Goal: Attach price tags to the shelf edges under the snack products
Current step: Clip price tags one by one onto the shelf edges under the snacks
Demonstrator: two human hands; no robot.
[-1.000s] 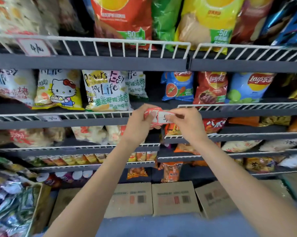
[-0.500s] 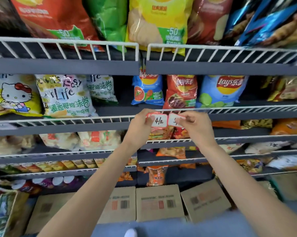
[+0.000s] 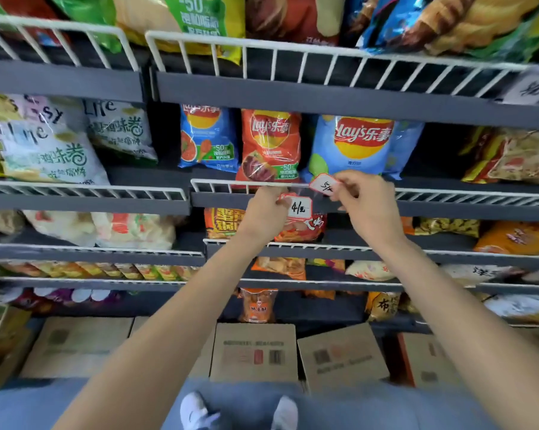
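Head view, only camera. Facing the snack shelving, both arms raised toward the middle tier.

Left hand (image 3: 266, 209): fingers curled, pinching the left edge of a red-bordered price tag (image 3: 298, 208) marked "4". The tag lies flat against the grey shelf edge (image 3: 225, 200), just below the white wire rail (image 3: 218, 184). Whether it is already stuck down or only held there I cannot tell.

Right hand (image 3: 366, 201): thumb and forefinger pinch a second price tag (image 3: 324, 185), up at about 1 o'clock from the first one. It is tilted, left corner higher, and overlaps the wire rail in front of the blue Lay's bag (image 3: 355, 147). Handwriting on it is blurred; not legible.

Key relation: the shelf edge runs 9 to 3 o'clock, and the free stretch under the blue bag lies toward 4 o'clock from the second tag. The right hand is the nearer one and already holds it. Judgement: this tag needs to be brought down off the rail and rotated until its long axis is parallel to the edge, just beside the first tag without covering it.

The red Lay's bag (image 3: 269, 144) stands directly above the left-hand tag, so that pairing looks correct.

Risk, as I judge it: the tag catching on the rail wires on the way down.
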